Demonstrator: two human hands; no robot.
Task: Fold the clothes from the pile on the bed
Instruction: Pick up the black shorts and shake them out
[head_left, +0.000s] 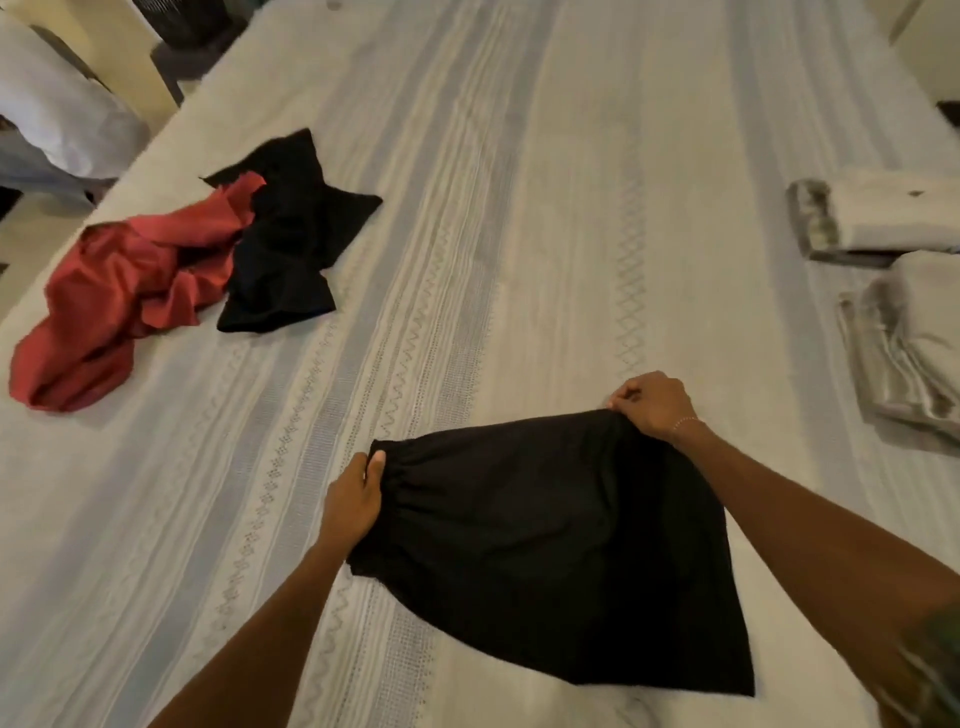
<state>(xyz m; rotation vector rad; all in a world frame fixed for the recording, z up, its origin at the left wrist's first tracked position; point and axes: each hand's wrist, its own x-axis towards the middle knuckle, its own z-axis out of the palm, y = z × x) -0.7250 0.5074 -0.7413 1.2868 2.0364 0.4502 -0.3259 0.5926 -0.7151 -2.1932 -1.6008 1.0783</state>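
A black garment with a gathered elastic waistband (550, 540) lies spread on the bed (519, 208) in front of me. My left hand (353, 499) pinches the left end of its waistband. Its right end is gripped by my right hand (654, 402). A crumpled red garment (114, 296) and a crumpled black garment (296, 234) make up the pile at the left of the bed.
Two folded pale grey pieces lie at the bed's right edge, one further back (872, 218) and one nearer (909, 343). White bedding (57, 119) and a dark object (192, 31) stand beyond the bed's left side.
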